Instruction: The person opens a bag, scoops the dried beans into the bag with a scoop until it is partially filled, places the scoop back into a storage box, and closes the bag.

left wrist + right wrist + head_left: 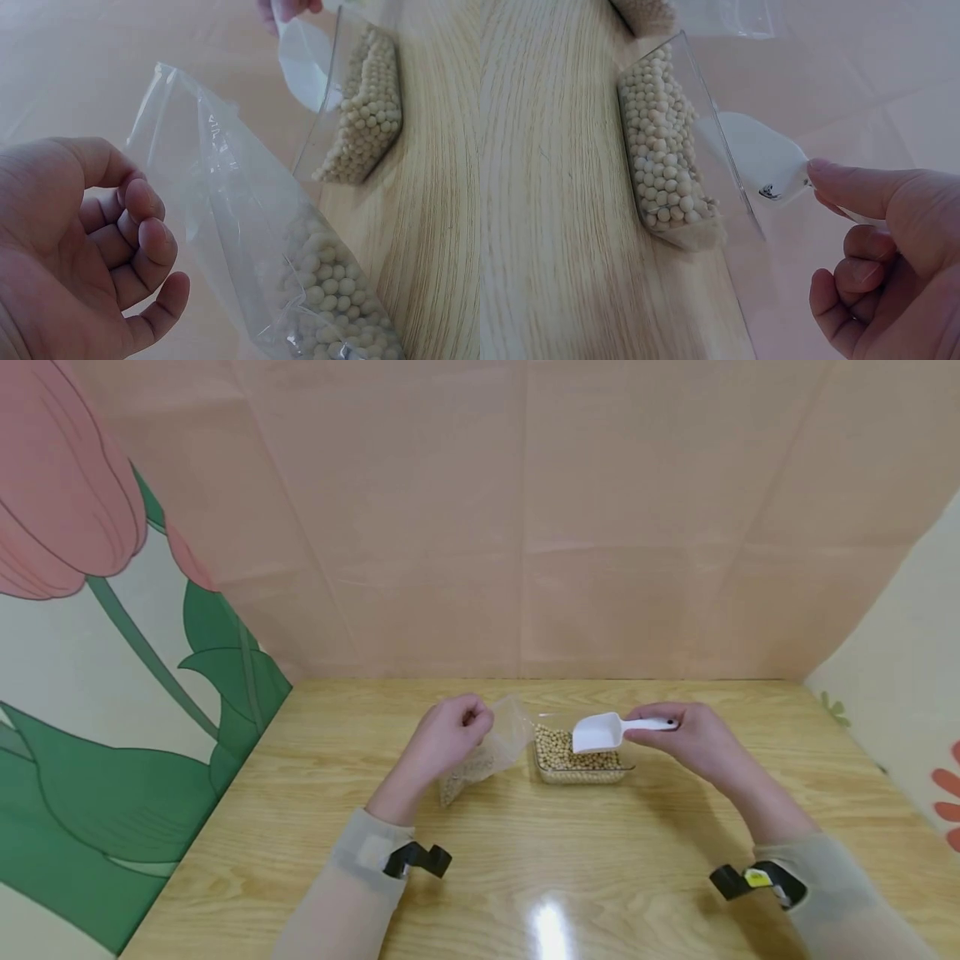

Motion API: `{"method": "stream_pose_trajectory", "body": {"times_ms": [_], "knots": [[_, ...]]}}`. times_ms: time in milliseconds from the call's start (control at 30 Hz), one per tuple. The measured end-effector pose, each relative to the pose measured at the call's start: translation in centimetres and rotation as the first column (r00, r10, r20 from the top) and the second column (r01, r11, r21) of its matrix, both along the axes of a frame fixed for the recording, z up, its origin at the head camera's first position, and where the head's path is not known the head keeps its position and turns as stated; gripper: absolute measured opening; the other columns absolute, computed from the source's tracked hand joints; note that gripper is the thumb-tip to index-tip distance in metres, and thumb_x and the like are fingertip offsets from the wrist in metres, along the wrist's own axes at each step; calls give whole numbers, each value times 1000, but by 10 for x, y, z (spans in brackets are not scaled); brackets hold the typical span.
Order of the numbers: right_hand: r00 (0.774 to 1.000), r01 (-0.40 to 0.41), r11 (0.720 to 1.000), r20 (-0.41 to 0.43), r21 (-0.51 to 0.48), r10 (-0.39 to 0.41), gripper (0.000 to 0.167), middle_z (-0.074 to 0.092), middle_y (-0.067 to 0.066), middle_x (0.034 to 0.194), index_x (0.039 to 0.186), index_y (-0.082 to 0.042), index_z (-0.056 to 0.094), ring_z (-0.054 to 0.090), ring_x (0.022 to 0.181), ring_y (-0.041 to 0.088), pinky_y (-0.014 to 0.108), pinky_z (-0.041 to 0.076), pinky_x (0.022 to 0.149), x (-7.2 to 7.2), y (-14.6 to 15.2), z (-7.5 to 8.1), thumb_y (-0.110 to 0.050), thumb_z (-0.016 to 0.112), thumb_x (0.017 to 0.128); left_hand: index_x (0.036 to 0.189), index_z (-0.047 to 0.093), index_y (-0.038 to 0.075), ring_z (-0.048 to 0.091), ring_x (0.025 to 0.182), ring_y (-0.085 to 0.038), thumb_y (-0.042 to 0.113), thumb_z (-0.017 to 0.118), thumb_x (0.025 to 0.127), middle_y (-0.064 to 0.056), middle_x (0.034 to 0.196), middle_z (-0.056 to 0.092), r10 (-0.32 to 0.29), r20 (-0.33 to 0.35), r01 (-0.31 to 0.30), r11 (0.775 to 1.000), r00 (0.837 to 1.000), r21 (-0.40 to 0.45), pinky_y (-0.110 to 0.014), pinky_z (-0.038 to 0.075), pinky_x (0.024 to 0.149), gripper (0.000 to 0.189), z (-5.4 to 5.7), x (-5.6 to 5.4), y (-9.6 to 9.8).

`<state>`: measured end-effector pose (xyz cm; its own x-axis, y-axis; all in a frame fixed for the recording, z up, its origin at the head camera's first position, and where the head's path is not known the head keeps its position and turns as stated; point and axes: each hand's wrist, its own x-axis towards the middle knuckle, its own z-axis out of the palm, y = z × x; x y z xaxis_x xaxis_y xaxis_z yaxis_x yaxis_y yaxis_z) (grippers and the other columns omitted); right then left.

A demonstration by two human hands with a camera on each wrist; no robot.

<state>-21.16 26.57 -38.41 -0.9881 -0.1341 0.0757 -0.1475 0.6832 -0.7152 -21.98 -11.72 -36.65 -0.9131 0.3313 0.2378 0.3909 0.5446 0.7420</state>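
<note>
A clear plastic bag of pale round beads stands on the table, its top spread open. My left hand pinches the bag's upper edge between thumb and curled fingers. To the right of the bag sits a clear rectangular container filled with similar beads. My right hand grips a white scoop by its handle, thumb along the top. The scoop's bowl hangs over the container, overlapping its rim in the right wrist view.
The wood-grain table runs back to a plain pinkish backdrop. A tulip-patterned panel borders the left side. Dark camera mounts sit on both sleeved wrists.
</note>
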Motion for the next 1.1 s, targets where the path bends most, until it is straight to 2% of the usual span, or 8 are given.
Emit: {"method": "stream_pose_trajectory", "body": {"times_ms": [300,500,867,1033,1100], "knots": [[999,-30,995,-22,94,32,48,76,17,125,130,-13,81,62,88,22,34,50,68,-8,9,4,-47,85,97,92,66,16,46,60,-16,18,54,111,-1,74,56,0,10,0,1000,1000,2,-34,42,61,23,0,1,0],[998,-51,987,-35,151,57,42,79,11,114,126,-14,83,62,87,22,35,48,69,-13,15,15,-45,86,97,94,68,17,47,61,-16,18,55,111,-1,75,58,10,16,-10,1000,1000,-2,-34,43,61,21,1,1,1],[989,-140,952,-1,272,146,36,79,15,122,122,-13,84,72,104,30,45,55,79,-15,14,45,-41,86,98,95,69,16,47,61,-16,18,55,112,-2,76,59,7,34,-8,1000,999,12,-35,43,61,22,2,2,1],[986,-153,937,-22,314,168,35,80,15,119,120,-11,84,75,104,32,53,58,82,-15,10,52,-38,87,97,96,70,17,47,60,-17,18,55,112,-2,76,60,2,39,-3,1000,999,16,-34,43,61,22,2,2,0],[984,-157,929,-30,334,177,35,81,13,117,120,-11,84,75,101,29,52,58,81,-15,8,54,-37,87,97,97,70,17,46,60,-16,18,55,112,-2,76,60,0,40,-1,1000,999,17,-34,43,60,22,3,3,0]]}}
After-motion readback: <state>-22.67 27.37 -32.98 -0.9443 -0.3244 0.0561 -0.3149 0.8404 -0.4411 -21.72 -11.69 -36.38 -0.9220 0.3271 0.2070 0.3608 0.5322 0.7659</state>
